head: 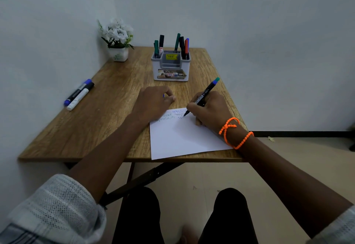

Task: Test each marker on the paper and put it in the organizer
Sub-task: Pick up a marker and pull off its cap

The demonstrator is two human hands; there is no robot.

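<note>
**Marker test in progress: most stowed, two still waiting**

Your right hand [209,112] grips a black-barrelled marker [204,95] with a green end, fingers closed around its lower barrel, tip down on the paper [180,140]. The tip touches the sheet's far edge, on the side facing the organizer [171,66], beside several rows of zigzag test marks already drawn there. The rest of the sheet is bare.

Your left hand [153,102] rests at the paper's far left corner, fingers curled inward. A small blue item shows between them; it may be this marker's cap, but I cannot tell for certain.

The organizer stands beyond the paper, toward the wall. Its two rear compartments hold about seven markers upright: green and black in the left one; green, black, orange and blue in the right one. I judge these tested and stowed.

Two markers [79,94] lie side by side well to the left of the organizer near the table [99,120] edge, both capped, one blue-ended and one white-bodied. They appear untested.

Judgement: well past halfway. Remaining: finish this stroke, cap, stow, then process the two outstanding markers.
</note>
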